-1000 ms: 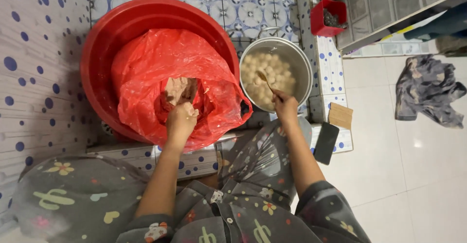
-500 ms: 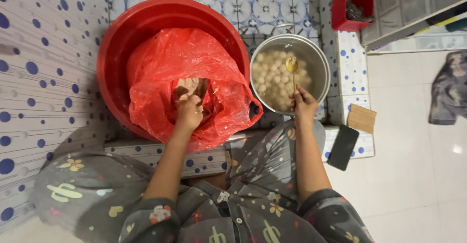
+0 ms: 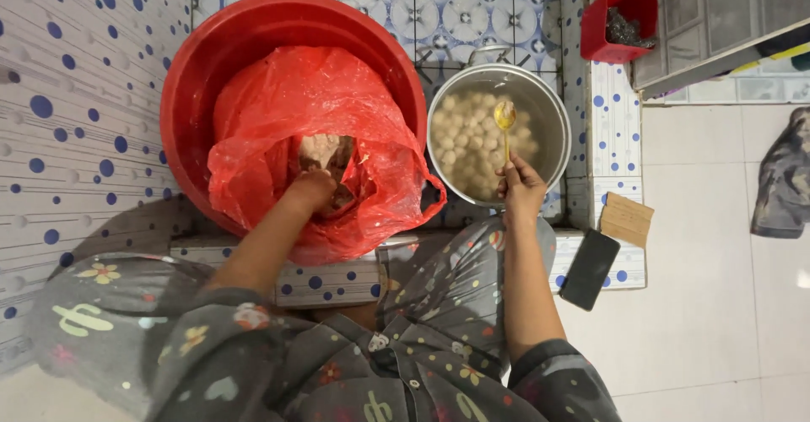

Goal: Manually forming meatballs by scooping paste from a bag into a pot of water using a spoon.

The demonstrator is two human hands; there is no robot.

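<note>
Left hand (image 3: 314,189) is reaching down into the crumpled red plastic bag (image 3: 278,110), fingers curled into the pinkish-brown paste (image 3: 325,154) inside; it looks clenched on some of it, but the grip itself is hidden by the bag's folds, so I cannot tell for sure. The bag is sitting inside the big round red plastic basin (image 3: 202,67), filling most of it and spilling over the near rim.

Right hand (image 3: 521,187) is grasping the thin handle of a gold-coloured metal spoon (image 3: 504,118), holding it pointed away from the person, with the bowl hovering over the round steel pot (image 3: 550,114). The pot is standing just to the right of the basin, nearly touching it, and is holding water with many pale round balls (image 3: 468,148) in it.

Basin and pot are both resting on the patterned blue-and-white tiled floor (image 3: 506,8). A small square red plastic box (image 3: 601,27) is sitting beyond the pot at the upper right. A black phone (image 3: 589,268) and a brown cardboard scrap (image 3: 626,218) are lying just beside each other on the dotted tile ledge to the right. The person is wearing grey patterned clothing (image 3: 422,338).
</note>
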